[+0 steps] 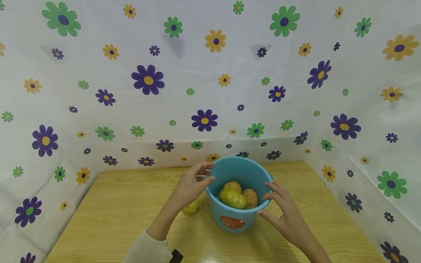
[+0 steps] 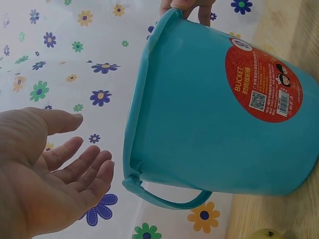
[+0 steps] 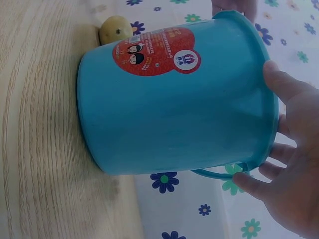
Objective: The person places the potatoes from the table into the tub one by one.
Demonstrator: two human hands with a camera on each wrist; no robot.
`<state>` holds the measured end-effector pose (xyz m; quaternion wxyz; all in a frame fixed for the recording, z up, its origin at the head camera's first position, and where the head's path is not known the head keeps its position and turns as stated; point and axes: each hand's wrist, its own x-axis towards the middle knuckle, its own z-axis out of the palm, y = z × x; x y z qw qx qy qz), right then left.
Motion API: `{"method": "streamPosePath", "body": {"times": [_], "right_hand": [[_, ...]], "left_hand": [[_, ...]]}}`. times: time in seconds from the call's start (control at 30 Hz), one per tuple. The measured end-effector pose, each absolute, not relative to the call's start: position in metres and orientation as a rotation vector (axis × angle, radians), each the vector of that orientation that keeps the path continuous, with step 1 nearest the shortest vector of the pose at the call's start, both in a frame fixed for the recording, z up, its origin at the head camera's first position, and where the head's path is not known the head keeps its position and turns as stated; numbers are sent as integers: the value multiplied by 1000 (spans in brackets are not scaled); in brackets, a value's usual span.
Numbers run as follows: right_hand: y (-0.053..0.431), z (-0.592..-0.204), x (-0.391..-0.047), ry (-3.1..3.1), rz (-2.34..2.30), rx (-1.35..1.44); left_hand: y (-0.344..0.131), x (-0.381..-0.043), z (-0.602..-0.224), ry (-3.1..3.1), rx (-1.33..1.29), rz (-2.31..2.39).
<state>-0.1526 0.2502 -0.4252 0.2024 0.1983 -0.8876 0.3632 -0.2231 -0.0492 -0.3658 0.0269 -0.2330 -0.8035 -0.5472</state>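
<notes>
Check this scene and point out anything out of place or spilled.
One yellow fruit lies on the table, left of the blue bucket in the head view, while three other pieces of produce sit inside; that makes it look left out. No spill or damage shows.

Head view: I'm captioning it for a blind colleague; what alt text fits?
A blue bucket holding a yellow-green fruit and two brownish round items stands on a wooden table between a person's left hand and right hand. A yellowish fruit lies beside it, partly hidden by the left arm.
</notes>
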Motion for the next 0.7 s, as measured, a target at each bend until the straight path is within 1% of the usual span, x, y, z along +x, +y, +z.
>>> {"method": "streamPosePath", "body": {"times": [0.37, 0.7], "right_hand": [[249, -425, -152, -2469, 1012, 546], [250, -426, -153, -2476, 1005, 541]], "left_hand": [[-59, -222, -364, -2498, -645, -1712], [-80, -227, -372, -2476, -592, -1707]]}}
